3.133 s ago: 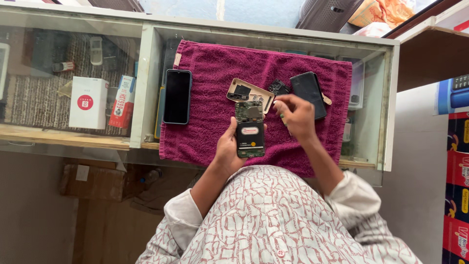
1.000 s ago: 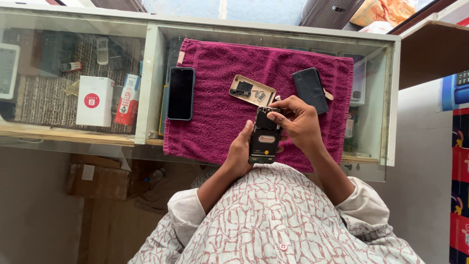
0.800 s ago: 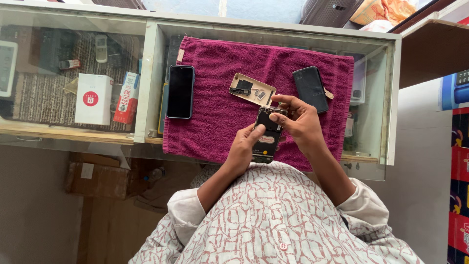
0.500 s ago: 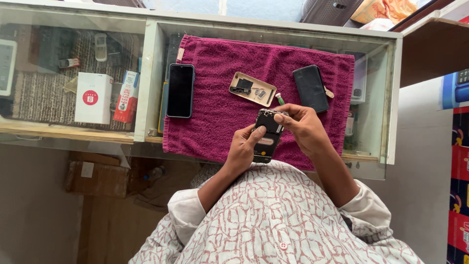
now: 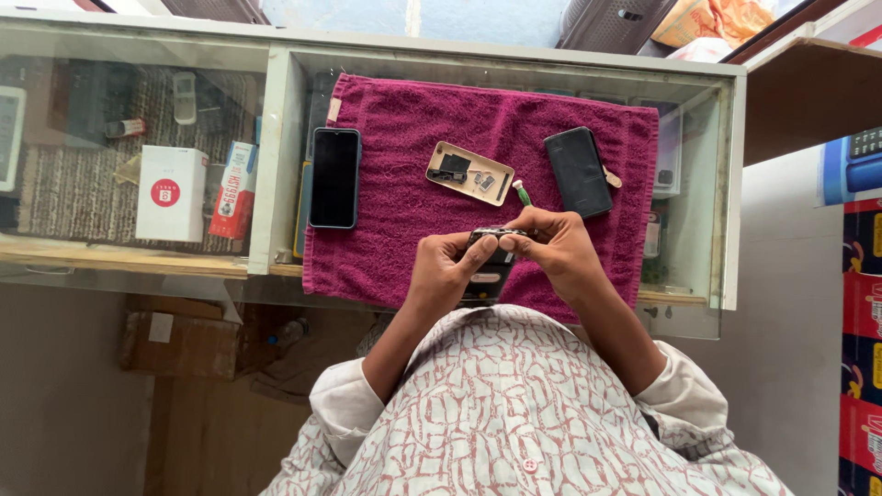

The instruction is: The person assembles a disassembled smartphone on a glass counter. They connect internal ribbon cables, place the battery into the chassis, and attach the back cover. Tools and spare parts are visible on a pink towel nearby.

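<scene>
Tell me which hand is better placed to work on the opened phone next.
Right. The right hand holds a green-tipped tool at the top edge of the opened phone, fingertips already on it. The left hand wraps the phone's side and steadies it over the magenta towel, so it is probably best kept as support.

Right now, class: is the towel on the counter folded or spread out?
Spread out: the towel lies flat across the glass counter, phones resting on it.

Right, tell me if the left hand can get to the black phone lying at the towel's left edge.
Probably yes: the black phone lies bare on the towel, nothing between, but the left hand is gripping the opened phone.
</scene>
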